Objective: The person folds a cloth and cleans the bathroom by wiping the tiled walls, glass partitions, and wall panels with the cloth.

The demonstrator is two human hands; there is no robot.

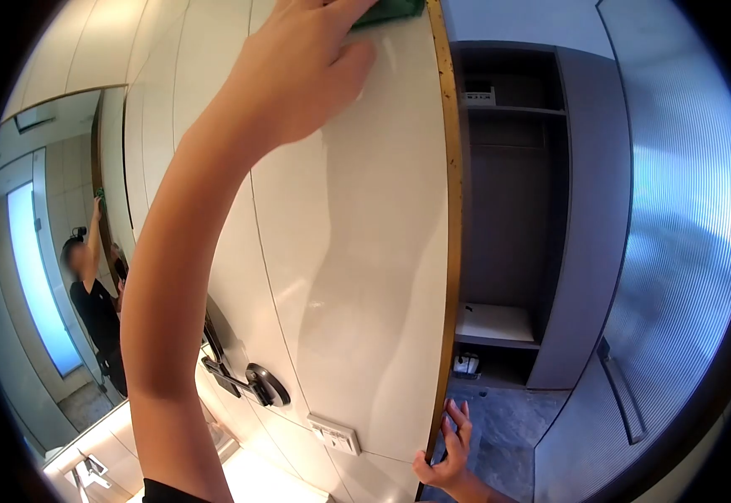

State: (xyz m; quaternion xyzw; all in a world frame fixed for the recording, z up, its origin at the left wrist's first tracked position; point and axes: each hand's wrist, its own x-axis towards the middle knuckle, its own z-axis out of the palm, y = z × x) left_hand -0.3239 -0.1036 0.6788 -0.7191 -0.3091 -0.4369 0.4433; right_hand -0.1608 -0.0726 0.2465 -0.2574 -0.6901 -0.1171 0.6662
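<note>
My left arm reaches up across a glossy cream wall panel (365, 277). At the top of the view my left hand (319, 63) presses a green cloth (390, 10) against the panel; the fingertips are cut off by the frame's edge. Low on the right, my right hand (451, 453) curls around the lower part of the panel's gold edge trim (453, 201), thumb on the panel side and fingers on the far side. Small dark marks speckle the upper trim.
A black wall-mounted swing-arm fixture (265, 386) and a white socket plate (333, 434) are low on the wall. A mirror (55, 251) at left reflects a person with one arm raised. Beyond the trim stand a dark shelf cabinet (562, 210) and a ribbed glass door (675, 210) with a handle (621, 390).
</note>
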